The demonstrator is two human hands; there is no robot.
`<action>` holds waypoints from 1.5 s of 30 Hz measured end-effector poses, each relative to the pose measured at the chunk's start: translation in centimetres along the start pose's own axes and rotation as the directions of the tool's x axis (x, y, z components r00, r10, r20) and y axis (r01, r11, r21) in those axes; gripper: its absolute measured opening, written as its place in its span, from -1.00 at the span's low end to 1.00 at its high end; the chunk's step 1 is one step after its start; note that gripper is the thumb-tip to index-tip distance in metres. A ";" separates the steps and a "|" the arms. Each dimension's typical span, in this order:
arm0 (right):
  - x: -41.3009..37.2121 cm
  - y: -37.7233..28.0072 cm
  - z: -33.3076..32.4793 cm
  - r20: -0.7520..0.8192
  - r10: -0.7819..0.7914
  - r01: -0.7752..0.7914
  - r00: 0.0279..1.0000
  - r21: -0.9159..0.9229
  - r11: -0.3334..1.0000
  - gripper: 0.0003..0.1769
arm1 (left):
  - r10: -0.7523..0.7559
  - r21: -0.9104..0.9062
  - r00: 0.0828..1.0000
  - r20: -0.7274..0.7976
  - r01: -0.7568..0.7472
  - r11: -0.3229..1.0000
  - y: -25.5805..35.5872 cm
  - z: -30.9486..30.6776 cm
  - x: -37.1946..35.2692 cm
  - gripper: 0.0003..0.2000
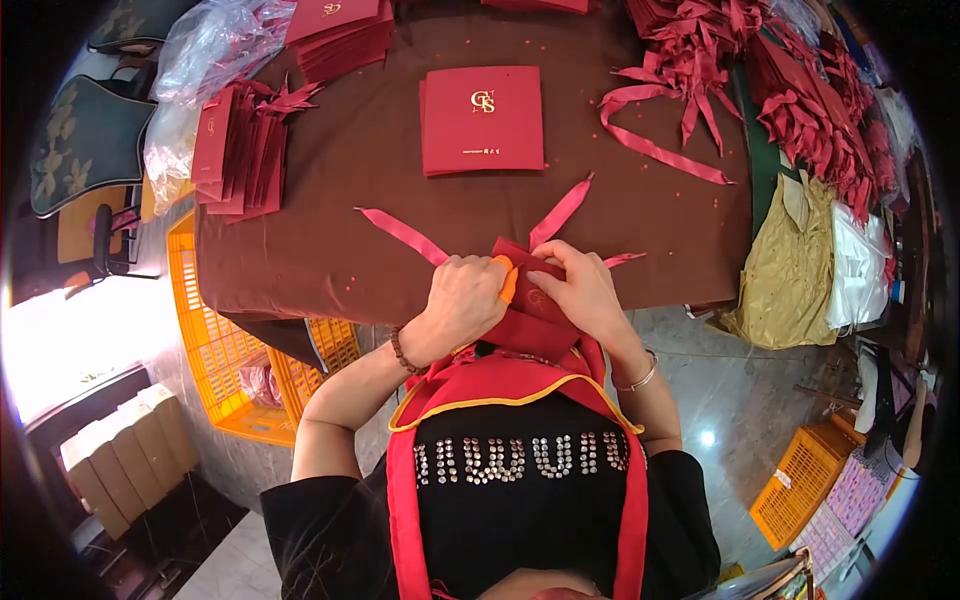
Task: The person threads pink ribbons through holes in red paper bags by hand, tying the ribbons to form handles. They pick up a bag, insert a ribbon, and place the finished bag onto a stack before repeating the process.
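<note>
At the table's near edge, close to my body, is a small dark red paper bag (pixel 539 302) with a faint gold print. My left hand (pixel 462 300) is closed in a fist around a bright orange object (pixel 509 281) at the bag's left side; its kind is mostly hidden by the fingers. With thumb and fingers pinched, my right hand (pixel 585 298) grips the bag's upper right part. A red ribbon (pixel 405 236) sticks out to the left, and another ribbon (pixel 562 212) points up and right behind the bag. Where the ribbons join is hidden.
Flat red bags (pixel 482 130) with gold lettering lie ahead on the brown tablecloth (pixel 380 160). More bags (pixel 240 155) are stacked at left. Ribboned bags (pixel 810 110) and a loose ribbon (pixel 660 150) are at right. Orange crates (pixel 205 345) stand on the floor.
</note>
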State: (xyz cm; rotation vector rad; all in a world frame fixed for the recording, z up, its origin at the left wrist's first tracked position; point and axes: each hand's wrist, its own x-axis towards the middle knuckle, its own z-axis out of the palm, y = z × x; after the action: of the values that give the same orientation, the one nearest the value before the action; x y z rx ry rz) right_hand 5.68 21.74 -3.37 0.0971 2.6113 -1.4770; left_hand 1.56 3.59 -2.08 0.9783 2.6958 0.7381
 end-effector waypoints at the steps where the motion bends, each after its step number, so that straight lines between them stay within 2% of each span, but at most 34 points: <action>1: 0.0 -0.2 0.0 0.002 -0.003 0.003 1.000 -0.001 1.000 -0.74 | -0.009 0.001 1.000 0.025 0.009 1.000 0.1 -0.1 0.1 -0.85; 6: -0.2 -0.4 0.1 -0.028 -0.017 0.016 0.999 -0.046 0.999 -0.74 | -0.056 -0.051 0.994 0.090 0.061 0.997 0.0 -0.6 0.6 -0.85; 8: -0.3 -0.4 0.2 -0.069 -0.080 0.074 0.994 -0.084 0.994 -0.74 | -0.060 -0.039 0.989 0.137 0.066 0.997 0.0 -0.7 0.7 -0.84; 12: -0.3 -0.6 0.2 -0.047 -0.028 0.024 0.999 -0.086 0.996 -0.75 | -0.082 -0.084 0.984 0.161 0.096 0.992 -0.4 -0.6 1.1 -0.84; 14: -0.3 -0.3 0.3 -0.015 0.024 -0.023 1.000 0.027 0.999 -0.76 | -0.118 -0.108 0.966 0.231 0.146 0.983 -0.9 -0.3 1.2 -0.82; 18: -0.3 -0.3 0.3 -0.017 0.023 -0.022 1.000 0.026 0.999 -0.77 | -0.132 -0.095 0.964 0.229 0.157 0.983 -0.2 -0.7 1.3 -0.84; 20: -0.4 -0.4 0.3 -0.005 0.034 -0.034 0.999 0.052 0.998 -0.77 | -0.026 -0.006 0.989 0.143 0.027 1.000 0.2 -0.4 1.0 -0.86; 24: -0.4 0.2 0.3 -0.006 0.029 -0.029 1.000 0.077 0.997 -0.77 | 0.076 0.062 0.996 0.035 -0.078 0.995 0.3 0.4 0.4 -0.88; 26: -0.3 0.7 0.3 0.063 0.065 -0.077 0.996 0.217 0.973 -0.78 | 0.149 0.076 0.987 -0.062 -0.145 0.987 0.5 0.6 0.0 -0.90; 27: -0.2 0.8 0.2 0.064 0.065 -0.078 0.996 0.219 0.973 -0.78 | 0.148 0.077 0.987 -0.060 -0.144 0.987 0.4 0.7 -0.1 -0.90; 29: 0.0 0.8 -0.1 0.154 0.107 -0.151 0.982 0.317 0.936 -0.79 | 0.208 0.069 0.966 -0.154 -0.200 0.977 0.3 1.1 -0.2 -0.91; 35: 0.4 1.3 -0.5 0.225 0.077 -0.146 0.971 0.310 0.940 -0.82 | 0.313 0.086 0.933 -0.179 -0.302 0.949 -0.5 1.7 -0.5 -0.88; 39: 0.4 1.0 -0.6 0.237 0.096 -0.168 0.967 0.306 0.937 -0.83 | 0.307 0.074 0.935 -0.175 -0.299 0.951 -0.5 1.6 -0.3 -0.87; 42: 0.1 0.6 -0.6 0.213 0.057 -0.125 0.975 0.322 0.939 -0.81 | 0.225 0.027 0.962 -0.151 -0.224 0.974 -0.5 1.6 -0.1 -0.88; 44: -0.1 -0.9 -1.0 0.156 0.002 -0.024 0.988 0.141 0.990 -0.78 | 0.150 -0.028 0.987 -0.065 -0.152 0.988 -0.2 1.0 0.2 -0.87; 45: -0.2 -0.9 -0.9 0.157 0.001 -0.024 0.988 0.141 0.990 -0.78 | 0.148 -0.027 0.987 -0.065 -0.150 0.988 -0.2 0.9 0.3 -0.87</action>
State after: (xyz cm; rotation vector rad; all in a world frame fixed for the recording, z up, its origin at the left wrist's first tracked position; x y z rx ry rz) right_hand 5.66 22.10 -2.11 0.0113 2.3774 -1.5962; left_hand 1.48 3.98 -2.94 1.1789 2.6765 0.8511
